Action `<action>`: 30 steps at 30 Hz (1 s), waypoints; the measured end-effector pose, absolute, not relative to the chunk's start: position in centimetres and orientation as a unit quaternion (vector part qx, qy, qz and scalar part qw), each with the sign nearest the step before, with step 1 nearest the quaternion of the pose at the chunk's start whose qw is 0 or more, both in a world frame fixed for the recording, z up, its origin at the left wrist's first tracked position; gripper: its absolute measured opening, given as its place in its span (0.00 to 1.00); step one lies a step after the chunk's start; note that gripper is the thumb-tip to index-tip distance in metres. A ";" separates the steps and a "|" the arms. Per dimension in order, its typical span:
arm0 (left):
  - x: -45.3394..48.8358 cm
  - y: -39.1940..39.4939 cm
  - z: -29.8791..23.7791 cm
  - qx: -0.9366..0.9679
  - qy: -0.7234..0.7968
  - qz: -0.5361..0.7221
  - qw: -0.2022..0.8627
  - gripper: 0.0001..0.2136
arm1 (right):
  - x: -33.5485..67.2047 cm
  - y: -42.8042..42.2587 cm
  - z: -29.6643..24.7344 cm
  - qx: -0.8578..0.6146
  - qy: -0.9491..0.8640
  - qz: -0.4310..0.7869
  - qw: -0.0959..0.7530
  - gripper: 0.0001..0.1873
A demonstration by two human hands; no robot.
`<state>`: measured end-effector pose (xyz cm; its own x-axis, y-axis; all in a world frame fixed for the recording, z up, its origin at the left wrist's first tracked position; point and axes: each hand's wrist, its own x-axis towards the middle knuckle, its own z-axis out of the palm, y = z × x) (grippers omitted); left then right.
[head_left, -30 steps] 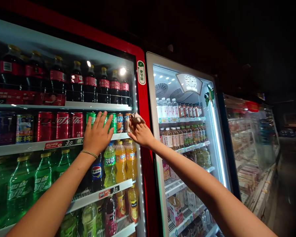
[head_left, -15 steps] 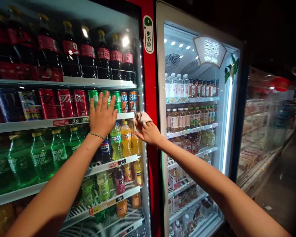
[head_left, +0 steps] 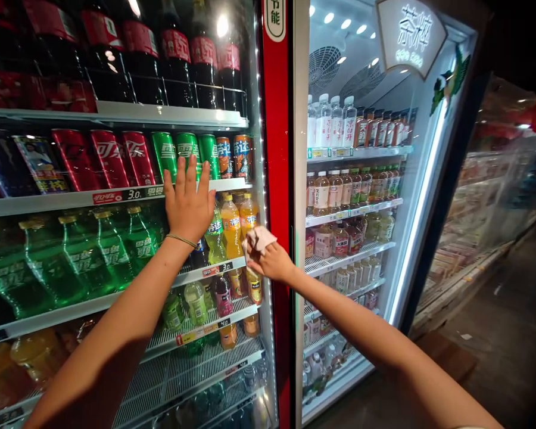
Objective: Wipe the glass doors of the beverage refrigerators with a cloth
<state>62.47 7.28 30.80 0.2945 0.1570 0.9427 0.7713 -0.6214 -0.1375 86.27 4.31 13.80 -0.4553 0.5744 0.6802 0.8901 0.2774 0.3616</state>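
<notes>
My left hand [head_left: 189,199] lies flat with its fingers spread against the glass door of the red drinks fridge [head_left: 276,173]. A thin band circles that wrist. To the right, my right hand [head_left: 271,260] presses a crumpled pale cloth [head_left: 262,239] to the glass near the door's right edge; some of its fingers are hidden behind the cloth. Behind the glass, green cans [head_left: 164,154] stand above the left hand's fingertips, and orange soda bottles [head_left: 231,223] are between the two hands.
A second, lit fridge [head_left: 298,196] with bottled drinks stands close on the right. Beyond it runs a long chilled display case [head_left: 455,250] beside a dark floor [head_left: 495,333]. Inside the red fridge are cola bottles [head_left: 175,44] on top and green bottles [head_left: 83,256] lower down.
The view has tilted down and the shelves sit higher in the picture. My right hand with the cloth has moved down along the glass. My left hand stays flat, lower against the cans.
</notes>
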 end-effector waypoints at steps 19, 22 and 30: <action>61.9 7.2 18.9 -0.770 -0.317 -0.452 0.319 0.35 | 85.5 4.2 15.9 -0.521 -0.720 -0.369 0.271 0.31; 61.9 7.2 19.0 -0.766 -0.314 -0.459 0.323 0.35 | 84.0 4.0 17.2 -0.546 -0.678 -0.374 0.320 0.33; 61.8 7.2 18.9 -0.768 -0.308 -0.468 0.310 0.34 | 83.9 2.4 4.8 -0.456 -0.794 -0.336 0.221 0.22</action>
<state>61.78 7.24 18.94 0.3726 0.1839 0.9096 0.7630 -0.6185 -0.1875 83.95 2.45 4.77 -0.4858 0.5758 0.6576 0.8729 0.3585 0.3309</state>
